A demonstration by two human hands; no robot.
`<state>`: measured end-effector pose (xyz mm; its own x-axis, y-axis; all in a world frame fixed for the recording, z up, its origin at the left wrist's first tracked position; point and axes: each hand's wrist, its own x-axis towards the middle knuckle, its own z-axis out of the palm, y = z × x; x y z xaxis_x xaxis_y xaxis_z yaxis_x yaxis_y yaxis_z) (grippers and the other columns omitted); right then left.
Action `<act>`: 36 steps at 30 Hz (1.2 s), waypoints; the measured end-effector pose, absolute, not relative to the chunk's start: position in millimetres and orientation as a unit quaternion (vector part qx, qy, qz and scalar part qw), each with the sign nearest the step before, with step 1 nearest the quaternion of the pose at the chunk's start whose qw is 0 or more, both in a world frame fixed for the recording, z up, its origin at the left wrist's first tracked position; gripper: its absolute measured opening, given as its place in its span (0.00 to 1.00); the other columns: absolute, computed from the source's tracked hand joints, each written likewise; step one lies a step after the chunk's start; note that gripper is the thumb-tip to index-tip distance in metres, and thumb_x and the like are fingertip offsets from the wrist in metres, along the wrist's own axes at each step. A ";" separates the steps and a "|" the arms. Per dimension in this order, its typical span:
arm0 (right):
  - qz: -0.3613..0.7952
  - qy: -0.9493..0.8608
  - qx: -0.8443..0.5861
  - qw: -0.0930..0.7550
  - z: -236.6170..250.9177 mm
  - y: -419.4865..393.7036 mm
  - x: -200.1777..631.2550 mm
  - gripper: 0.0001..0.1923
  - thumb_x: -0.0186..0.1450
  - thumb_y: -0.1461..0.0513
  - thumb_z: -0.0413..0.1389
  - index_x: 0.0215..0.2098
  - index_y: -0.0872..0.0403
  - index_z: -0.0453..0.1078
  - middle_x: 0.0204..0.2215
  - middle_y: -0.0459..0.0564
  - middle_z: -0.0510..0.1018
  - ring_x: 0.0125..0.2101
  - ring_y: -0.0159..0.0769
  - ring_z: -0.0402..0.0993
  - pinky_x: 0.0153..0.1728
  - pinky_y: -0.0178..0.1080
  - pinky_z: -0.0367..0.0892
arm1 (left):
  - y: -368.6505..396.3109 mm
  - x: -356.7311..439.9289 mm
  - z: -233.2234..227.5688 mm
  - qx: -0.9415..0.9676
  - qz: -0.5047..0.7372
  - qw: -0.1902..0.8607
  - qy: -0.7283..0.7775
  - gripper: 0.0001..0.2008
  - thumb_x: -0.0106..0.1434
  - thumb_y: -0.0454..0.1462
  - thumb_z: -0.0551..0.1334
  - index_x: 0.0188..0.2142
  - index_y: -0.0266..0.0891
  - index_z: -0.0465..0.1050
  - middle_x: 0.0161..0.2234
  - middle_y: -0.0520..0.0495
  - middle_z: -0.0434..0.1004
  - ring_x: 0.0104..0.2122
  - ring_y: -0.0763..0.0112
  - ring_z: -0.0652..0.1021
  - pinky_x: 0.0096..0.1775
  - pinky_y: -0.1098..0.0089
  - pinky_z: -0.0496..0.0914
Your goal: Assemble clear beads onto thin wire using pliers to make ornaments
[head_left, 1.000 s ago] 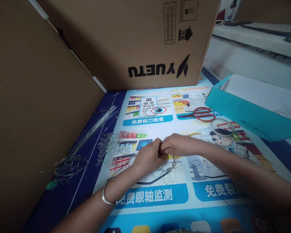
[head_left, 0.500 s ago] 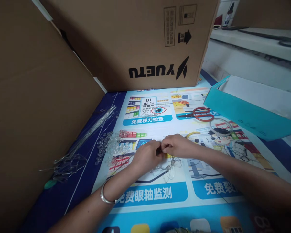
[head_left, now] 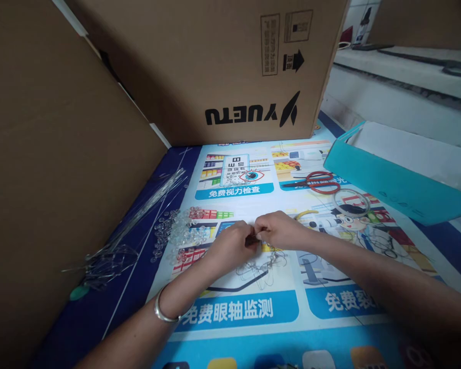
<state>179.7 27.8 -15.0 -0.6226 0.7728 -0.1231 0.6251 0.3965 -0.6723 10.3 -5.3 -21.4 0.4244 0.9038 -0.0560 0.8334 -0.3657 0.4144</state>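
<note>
Blue printed poster surface (head_left: pixel 238 310), walled by brown cardboard boxes (head_left: pixel 223 66).
Left hand (head_left: pixel 232 243) and right hand (head_left: pixel 278 230) fingers pinch thin beaded wire (head_left: pixel 263 269) together, clear beads (head_left: pixel 176 233) left of them.

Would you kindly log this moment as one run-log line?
left hand: pinching thin wire strand | right hand: pinching same strand | clear glass beads: left of hands | red-handled scissors: beyond

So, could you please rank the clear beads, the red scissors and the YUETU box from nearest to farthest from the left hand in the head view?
1. clear beads, just left of the left hand.
2. red scissors, up right.
3. YUETU box, at the back.
</note>
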 end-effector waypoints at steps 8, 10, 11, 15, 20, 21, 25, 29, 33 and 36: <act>0.333 -0.839 -0.416 0.105 -8.0 22.4 178.9 0.08 0.57 0.66 0.50 0.30 0.53 0.71 0.27 0.44 0.75 0.28 0.29 0.67 0.26 0.31 0.54 | -1.5 5.0 -21.5 0.824 0.100 0.232 0.508 0.04 0.55 0.34 0.56 0.27 0.38 0.68 0.27 0.50 0.70 0.27 0.72 0.70 0.27 0.74 0.59; 0.343 -0.839 -0.409 0.103 -7.6 22.1 179.6 0.08 0.57 0.66 0.50 0.31 0.52 0.72 0.27 0.43 0.75 0.28 0.29 0.67 0.26 0.31 0.54 | 0.8 2.6 -22.8 0.826 0.107 0.245 0.496 0.04 0.55 0.34 0.56 0.27 0.38 0.69 0.27 0.50 0.70 0.28 0.72 0.70 0.29 0.74 0.60; 0.348 -0.839 -0.407 0.102 -7.3 22.0 180.2 0.09 0.57 0.66 0.50 0.31 0.52 0.72 0.27 0.43 0.75 0.28 0.29 0.67 0.26 0.31 0.54 | 1.8 1.4 -23.3 0.828 0.111 0.253 0.489 0.04 0.56 0.34 0.56 0.27 0.38 0.69 0.27 0.51 0.70 0.28 0.72 0.70 0.29 0.74 0.60; 0.366 -0.837 -0.397 0.083 -4.7 20.2 185.0 0.10 0.57 0.65 0.50 0.35 0.51 0.71 0.28 0.42 0.75 0.28 0.28 0.67 0.27 0.31 0.55 | 3.7 -2.2 -23.3 0.830 0.122 0.274 0.471 0.06 0.58 0.36 0.56 0.28 0.39 0.70 0.28 0.51 0.70 0.30 0.72 0.71 0.32 0.74 0.62; 0.275 -0.877 -0.390 0.055 -2.4 17.3 193.2 0.10 0.55 0.60 0.56 0.36 0.51 0.69 0.34 0.46 0.73 0.33 0.32 0.68 0.29 0.32 0.56 | 4.2 -3.9 -23.0 0.825 0.130 0.307 0.456 0.07 0.60 0.36 0.56 0.31 0.41 0.72 0.29 0.51 0.72 0.32 0.72 0.72 0.34 0.73 0.63; 0.254 -0.884 -0.390 0.043 -2.3 17.0 194.1 0.11 0.55 0.59 0.57 0.37 0.50 0.69 0.36 0.46 0.73 0.34 0.33 0.68 0.30 0.33 0.56 | 4.4 -4.1 -23.3 0.824 0.131 0.314 0.452 0.07 0.59 0.36 0.56 0.32 0.42 0.73 0.30 0.52 0.73 0.32 0.72 0.72 0.35 0.73 0.63; 0.205 -0.893 -0.400 -0.008 -0.8 15.2 192.5 0.12 0.57 0.55 0.54 0.39 0.47 0.70 0.36 0.47 0.71 0.35 0.36 0.69 0.28 0.35 0.56 | 4.8 -3.8 -25.5 0.820 0.132 0.326 0.451 0.06 0.56 0.34 0.58 0.32 0.41 0.73 0.30 0.52 0.73 0.31 0.72 0.72 0.34 0.73 0.63; 0.179 -0.896 -0.405 -0.039 3.1 11.7 185.4 0.13 0.56 0.57 0.52 0.39 0.49 0.69 0.35 0.49 0.71 0.34 0.38 0.69 0.27 0.35 0.56 | 3.4 -2.0 -26.1 0.828 0.138 0.313 0.444 0.04 0.55 0.34 0.58 0.31 0.40 0.71 0.28 0.52 0.71 0.29 0.73 0.71 0.32 0.73 0.62; 0.151 -0.898 -0.410 -0.052 6.5 8.2 181.1 0.12 0.55 0.58 0.51 0.37 0.51 0.68 0.35 0.51 0.70 0.32 0.38 0.68 0.24 0.36 0.55 | 3.5 -1.6 -25.0 0.834 0.144 0.311 0.433 0.03 0.55 0.33 0.58 0.30 0.40 0.70 0.27 0.53 0.71 0.28 0.74 0.70 0.31 0.74 0.61; 0.140 -0.899 -0.411 -0.056 8.2 6.3 180.3 0.12 0.56 0.58 0.50 0.37 0.52 0.67 0.36 0.52 0.69 0.33 0.38 0.67 0.25 0.36 0.56 | 5.3 -2.9 -24.3 0.834 0.145 0.324 0.423 0.03 0.55 0.33 0.57 0.31 0.40 0.69 0.28 0.53 0.71 0.28 0.74 0.70 0.31 0.74 0.61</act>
<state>180.3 6.3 8.2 -0.6557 0.7235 -0.2160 0.7549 0.6228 -0.2057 -2.9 5.3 -24.3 0.6002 0.7992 -0.0322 0.6118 -0.4327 0.6622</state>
